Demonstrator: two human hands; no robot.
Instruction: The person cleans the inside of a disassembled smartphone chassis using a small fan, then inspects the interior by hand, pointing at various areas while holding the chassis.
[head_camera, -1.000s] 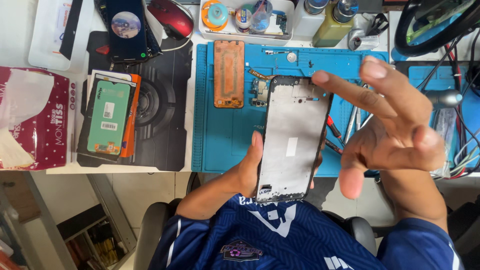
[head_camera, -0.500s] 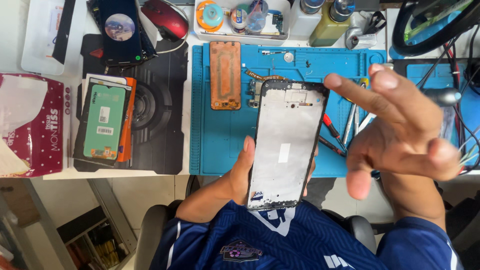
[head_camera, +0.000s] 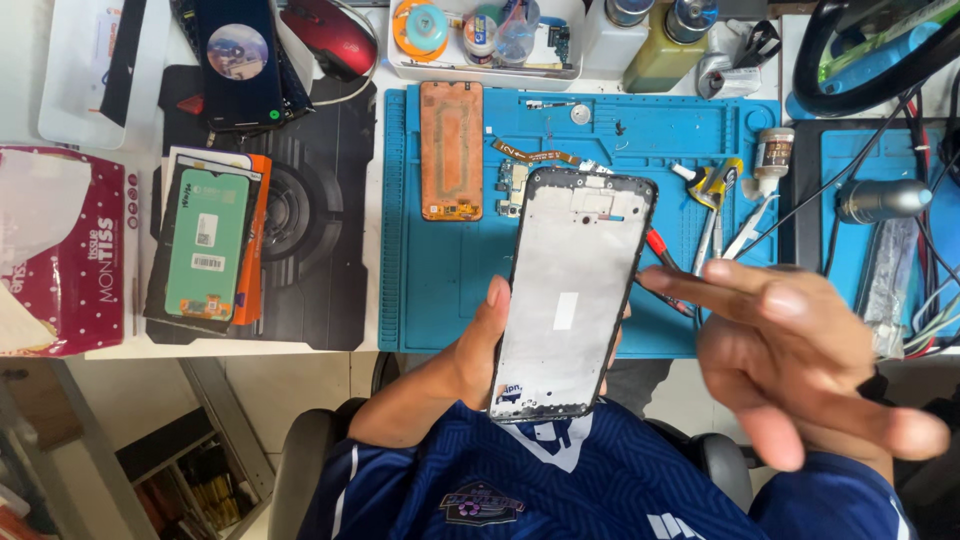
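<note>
My left hand (head_camera: 478, 345) grips a stripped phone frame (head_camera: 575, 290) by its lower edge, thumb on its left side. The frame is grey inside with a black rim and is held upright over the front of the blue work mat (head_camera: 450, 290). My right hand (head_camera: 800, 360) hangs beside the frame on the right, fingers spread and blurred, with nothing in it. On the mat behind the frame lie an orange phone panel (head_camera: 451, 150), a small circuit board (head_camera: 513, 186) and an orange flex cable (head_camera: 535, 154).
A green-backed phone screen (head_camera: 207, 243) lies on boxes on a black mat (head_camera: 305, 270). At the left is a red tissue box (head_camera: 65, 250). At the back are a phone (head_camera: 238, 60), a red mouse (head_camera: 328, 38), a parts tray (head_camera: 480, 35), bottles (head_camera: 670, 40). Tweezers and a red screwdriver (head_camera: 715, 215) lie right.
My right hand has dropped lower and turned, its fingers now pointing left near the frame's right edge. The frame has stayed in my left hand with little movement.
</note>
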